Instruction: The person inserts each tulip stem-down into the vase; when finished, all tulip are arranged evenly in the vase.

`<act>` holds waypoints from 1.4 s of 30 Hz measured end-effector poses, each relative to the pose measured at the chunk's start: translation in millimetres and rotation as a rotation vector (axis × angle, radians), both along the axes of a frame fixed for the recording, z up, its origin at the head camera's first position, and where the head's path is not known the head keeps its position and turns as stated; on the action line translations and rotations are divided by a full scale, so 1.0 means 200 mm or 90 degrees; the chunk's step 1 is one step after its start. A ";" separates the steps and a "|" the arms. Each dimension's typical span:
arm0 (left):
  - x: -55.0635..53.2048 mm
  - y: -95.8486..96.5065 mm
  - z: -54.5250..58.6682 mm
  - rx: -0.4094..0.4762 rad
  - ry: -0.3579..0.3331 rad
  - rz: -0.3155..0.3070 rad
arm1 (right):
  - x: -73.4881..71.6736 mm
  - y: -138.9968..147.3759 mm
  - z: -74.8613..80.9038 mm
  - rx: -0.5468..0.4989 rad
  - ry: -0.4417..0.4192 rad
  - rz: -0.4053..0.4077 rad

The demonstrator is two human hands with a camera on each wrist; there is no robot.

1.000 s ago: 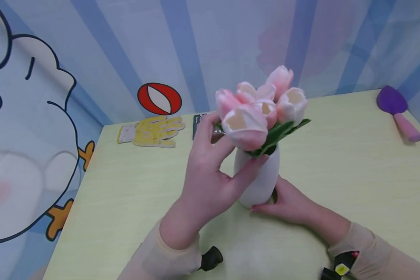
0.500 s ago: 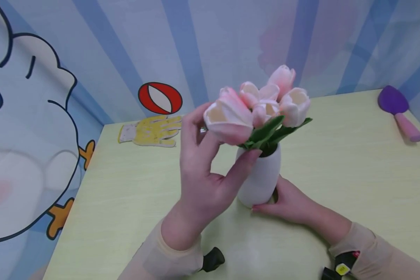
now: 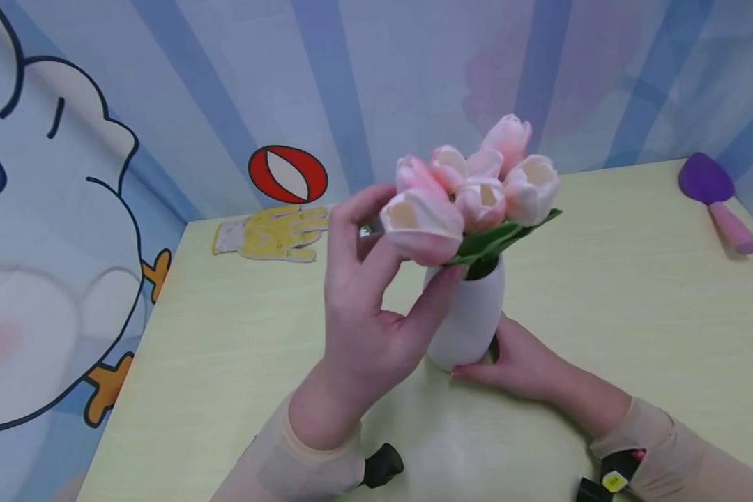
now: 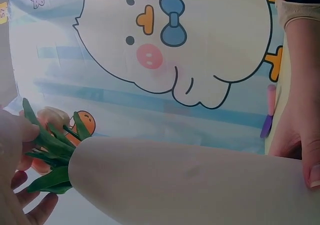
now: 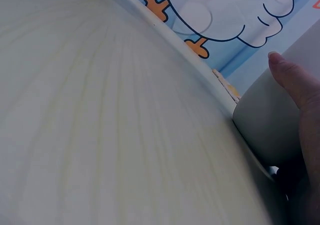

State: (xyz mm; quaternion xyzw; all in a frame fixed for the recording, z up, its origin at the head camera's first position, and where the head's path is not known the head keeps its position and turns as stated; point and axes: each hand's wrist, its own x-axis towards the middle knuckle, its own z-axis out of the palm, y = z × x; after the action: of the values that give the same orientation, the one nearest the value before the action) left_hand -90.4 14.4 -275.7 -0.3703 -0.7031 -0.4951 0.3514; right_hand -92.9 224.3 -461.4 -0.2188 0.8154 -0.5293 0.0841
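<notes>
A white vase [image 3: 467, 321] stands upright on the table and holds a bunch of pink-and-white tulips [image 3: 423, 226] with green leaves [image 4: 50, 145]. My left hand [image 3: 376, 307] curls about the left side of the bunch. Its thumb lies against a leaf just over the vase's rim, while its fingertips are hidden behind the blossoms in the head view. Low down, my right hand [image 3: 527, 362] grips the vase near its base from the right. In the right wrist view its thumb [image 5: 295, 80] presses along the vase wall [image 5: 270, 120].
On the pale table [image 3: 238, 362], a yellow-and-white work glove [image 3: 276, 233] lies at the back left. A purple scoop-shaped tool [image 3: 705, 178] with a pink handle lies at the back right. Something small is mostly hidden behind my left hand. Cartoon-printed fabric walls [image 3: 414, 77] border the table.
My left hand shifted left and the nearest tulip swung left with it, then came partly back right. The blossoms spread slightly. My right hand and the vase stay nearly in place.
</notes>
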 end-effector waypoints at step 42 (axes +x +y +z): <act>0.02 -0.06 0.05 0.093 0.081 0.049 | 0.00 0.00 -0.01 0.010 -0.022 -0.012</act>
State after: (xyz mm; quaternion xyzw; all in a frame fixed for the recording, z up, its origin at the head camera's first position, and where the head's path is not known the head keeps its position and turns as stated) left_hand -87.3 2.8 -266.4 -0.3471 -0.6550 -0.5070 0.4398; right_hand -92.4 225.1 -463.0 -0.2011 0.8202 -0.5271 0.0946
